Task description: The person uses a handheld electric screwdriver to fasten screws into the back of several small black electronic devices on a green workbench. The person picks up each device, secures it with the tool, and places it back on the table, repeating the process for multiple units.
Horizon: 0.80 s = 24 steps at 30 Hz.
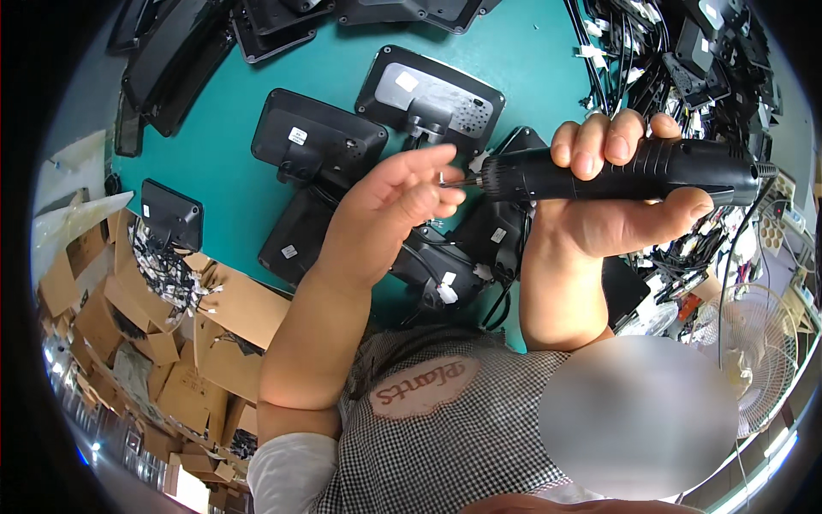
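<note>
My right hand (612,176) is wrapped round a black electric screwdriver (531,174), held level above the table with its bit pointing left. The fingers of my left hand (398,201) are curled together at the tip of the bit (462,182). A tiny silver piece shows there, too small to name. Under the hands lie several black plastic display housings with stands, among them one with a grey back plate (428,92) and one with a white label (321,133). Beneath my left fingers, cables and small silver bits are partly hidden.
A green table top (205,103) carries more black housings (175,77) at the far left and tangled cables with white connectors (625,51) at the far right. Cardboard boxes (184,385) stand to the left. A fan (745,351) is at the right; the screwdriver's cord (730,248) hangs nearby.
</note>
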Available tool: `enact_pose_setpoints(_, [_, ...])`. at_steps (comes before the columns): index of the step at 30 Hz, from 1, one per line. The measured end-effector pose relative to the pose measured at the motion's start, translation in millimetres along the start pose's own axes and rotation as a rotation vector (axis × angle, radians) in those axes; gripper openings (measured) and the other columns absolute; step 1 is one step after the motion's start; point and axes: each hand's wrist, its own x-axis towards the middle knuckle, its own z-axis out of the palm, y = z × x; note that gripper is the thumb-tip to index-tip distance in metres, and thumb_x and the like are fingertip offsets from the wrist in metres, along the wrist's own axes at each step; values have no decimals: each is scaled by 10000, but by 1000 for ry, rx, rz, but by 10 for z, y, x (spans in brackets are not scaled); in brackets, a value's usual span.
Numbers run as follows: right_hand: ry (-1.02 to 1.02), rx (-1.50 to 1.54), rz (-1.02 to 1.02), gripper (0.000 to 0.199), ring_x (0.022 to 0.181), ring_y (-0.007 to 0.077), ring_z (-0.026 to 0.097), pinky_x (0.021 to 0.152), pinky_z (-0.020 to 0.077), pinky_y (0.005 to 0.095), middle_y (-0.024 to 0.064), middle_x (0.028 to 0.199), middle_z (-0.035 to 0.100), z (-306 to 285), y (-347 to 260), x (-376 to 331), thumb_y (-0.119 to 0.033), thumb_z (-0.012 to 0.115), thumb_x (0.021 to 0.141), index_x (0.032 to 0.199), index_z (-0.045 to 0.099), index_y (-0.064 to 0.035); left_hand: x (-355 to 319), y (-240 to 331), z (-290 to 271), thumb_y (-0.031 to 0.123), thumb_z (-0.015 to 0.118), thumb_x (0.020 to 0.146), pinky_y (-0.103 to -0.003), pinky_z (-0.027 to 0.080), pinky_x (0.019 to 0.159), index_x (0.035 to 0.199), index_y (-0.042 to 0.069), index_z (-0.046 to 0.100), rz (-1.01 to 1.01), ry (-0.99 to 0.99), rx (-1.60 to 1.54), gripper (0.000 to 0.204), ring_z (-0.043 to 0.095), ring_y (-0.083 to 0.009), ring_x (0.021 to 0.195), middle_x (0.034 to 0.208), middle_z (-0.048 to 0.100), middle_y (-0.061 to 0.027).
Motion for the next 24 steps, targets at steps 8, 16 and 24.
enact_pose_setpoints(8, [54,-10,5,643,545,201,543,516,486,355,87,758,553,28,-47,42,-647,447,817,1156,462,-101,31,-64,-41,112,531,890,-217,424,551,879,25,527,-68,110,-73,89,493,-87,601,744,542,-28])
enact_pose_setpoints(16, [54,-11,14,643,535,188,532,503,476,342,71,756,542,45,-66,49,-652,447,815,1161,461,-111,9,-32,68,179,517,908,-222,377,532,819,21,535,6,137,337,182,441,-85,577,671,505,6])
enact_pose_setpoints(24, [19,49,45,639,553,177,525,515,463,337,60,757,539,9,-140,78,-651,449,815,1159,482,-114,20,17,101,178,539,889,-257,399,549,811,13,535,123,53,614,182,464,-123,576,663,534,-50])
